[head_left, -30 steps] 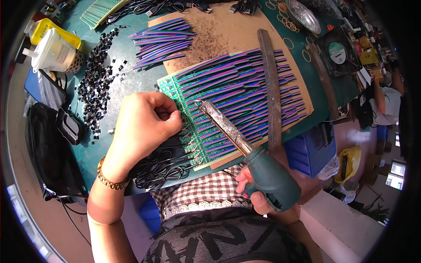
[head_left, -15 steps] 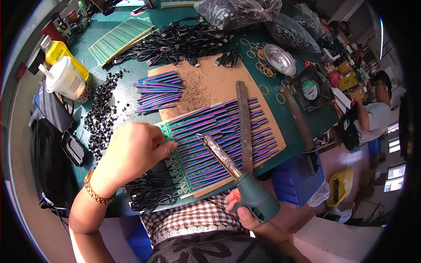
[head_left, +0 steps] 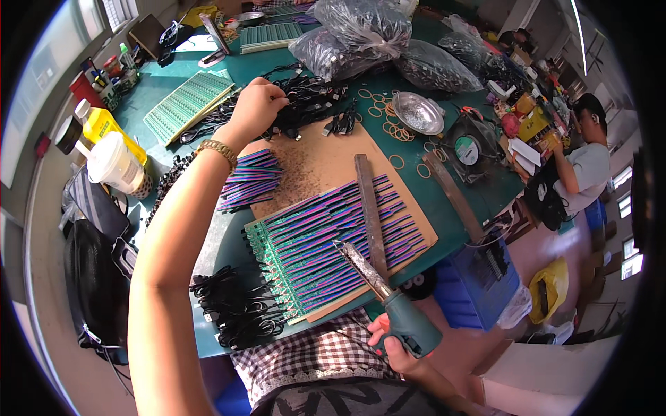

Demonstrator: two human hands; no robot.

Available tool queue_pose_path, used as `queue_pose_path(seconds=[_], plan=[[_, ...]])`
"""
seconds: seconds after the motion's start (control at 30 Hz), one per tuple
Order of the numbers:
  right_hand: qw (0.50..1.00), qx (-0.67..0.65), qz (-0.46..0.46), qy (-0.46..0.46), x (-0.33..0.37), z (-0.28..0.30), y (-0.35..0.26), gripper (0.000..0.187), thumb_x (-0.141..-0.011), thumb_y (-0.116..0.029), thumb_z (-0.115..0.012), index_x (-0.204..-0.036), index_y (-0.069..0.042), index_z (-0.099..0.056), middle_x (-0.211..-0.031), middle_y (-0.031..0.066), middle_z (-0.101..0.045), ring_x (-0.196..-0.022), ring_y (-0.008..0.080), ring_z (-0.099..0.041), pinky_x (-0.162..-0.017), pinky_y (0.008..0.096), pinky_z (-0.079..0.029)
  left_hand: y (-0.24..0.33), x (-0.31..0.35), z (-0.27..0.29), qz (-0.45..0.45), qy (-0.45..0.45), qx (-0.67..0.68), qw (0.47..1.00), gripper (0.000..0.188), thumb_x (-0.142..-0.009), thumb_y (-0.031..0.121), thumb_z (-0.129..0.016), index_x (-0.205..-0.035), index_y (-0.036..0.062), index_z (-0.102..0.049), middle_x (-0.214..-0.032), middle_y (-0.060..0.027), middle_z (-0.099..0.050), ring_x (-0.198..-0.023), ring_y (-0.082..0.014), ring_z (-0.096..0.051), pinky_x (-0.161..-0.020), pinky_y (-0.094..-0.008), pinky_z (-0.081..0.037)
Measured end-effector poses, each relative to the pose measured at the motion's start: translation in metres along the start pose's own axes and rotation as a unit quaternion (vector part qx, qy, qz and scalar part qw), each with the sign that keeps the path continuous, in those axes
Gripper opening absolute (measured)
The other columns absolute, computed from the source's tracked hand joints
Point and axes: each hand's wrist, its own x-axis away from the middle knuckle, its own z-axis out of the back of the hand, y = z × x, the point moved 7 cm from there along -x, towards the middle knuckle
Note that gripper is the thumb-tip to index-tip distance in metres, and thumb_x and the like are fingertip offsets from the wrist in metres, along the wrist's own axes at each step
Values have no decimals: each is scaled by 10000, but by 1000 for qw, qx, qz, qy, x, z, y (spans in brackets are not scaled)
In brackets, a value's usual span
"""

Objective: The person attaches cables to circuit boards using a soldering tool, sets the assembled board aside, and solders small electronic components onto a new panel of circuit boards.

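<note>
The left hand (head_left: pixel 258 109) reaches far out, at 12 o'clock from the green board (head_left: pixel 276 274). Its fingers bend in by the cord pile (head_left: pixel 316 104). I cannot tell if they pinch a cord or touch the pile. The right hand (head_left: pixel 397 353) is at 4 o'clock from the board, wrapped round the handle of the iron (head_left: pixel 414 322). The tip points between 10 and 11 o'clock, over the wires (head_left: pixel 319 246). I cannot tell if it touches them. The wires run from the board toward 2 o'clock, and a gray bar (head_left: pixel 371 215) lies across them. A stack of loose wires (head_left: pixel 251 179) is at 11 o'clock from the board, and black cords (head_left: pixel 232 305) are at 8 o'clock. From the left hand, a bowl (head_left: pixel 420 114) is at 3 o'clock, bags (head_left: pixel 364 31) at 2 o'clock, and green sheets (head_left: pixel 186 105) at 9 o'clock.
</note>
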Motion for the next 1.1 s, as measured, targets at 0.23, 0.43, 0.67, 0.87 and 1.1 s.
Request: queue_pose_path(seconds=[0.23, 0.43, 0.67, 0.87, 1.1], plan=[[999, -31, 23, -13, -8, -7, 2, 384, -916, -238, -558, -1192, 23, -501, -997, 196, -574, -726, 188, -615, -665, 313, -517, 6, 35, 69, 69, 68, 278, 956, 193, -919, 75, -591, -1091, -4, -629, -840, 11, -608, -714, -56, -555, -672, -195, -442], [997, -59, 13, -53, -14, -17, 0, 372, -880, -111, -587, -1203, 24, -462, -1028, 134, -564, -772, 136, -590, -718, 274, -500, 56, 122, 113, 110, -110, 156, 976, 82, -888, 45, -603, -952, -5, -618, -755, 33, -560, -655, -27, -457, -589, -174, -386], [993, -45, 21, -109, -21, -40, 4, 398, -893, -156, -588, -1242, -21, -455, -965, 170, -571, -702, 166, -589, -640, 297, -502, 79, 220, 84, 240, -211, 184, 929, 118, -793, 67, -656, -780, -49, -640, -615, 19, -571, -552, -12, -477, -495, -196, -403], [981, -171, -78, -53, -50, -74, -2, 481, -800, 124, -602, -1204, -43, -402, -836, 102, -569, -727, 147, -601, -629, 276, -509, 102, 244, 48, 371, -262, 484, 748, 119, -804, 49, -698, -788, -60, -652, -604, -76, -620, -446, -97, -561, -372, -199, -447], [992, 12, 112, -59, -72, -88, -38, 497, -795, 128, -623, -1205, -41, -398, -951, 69, -567, -817, 117, -579, -710, 247, -490, 116, 258, 37, 387, -291, 519, 704, 112, -811, 39, -702, -792, -51, -639, -630, -93, -641, -474, -112, -593, -381, -210, -471]])
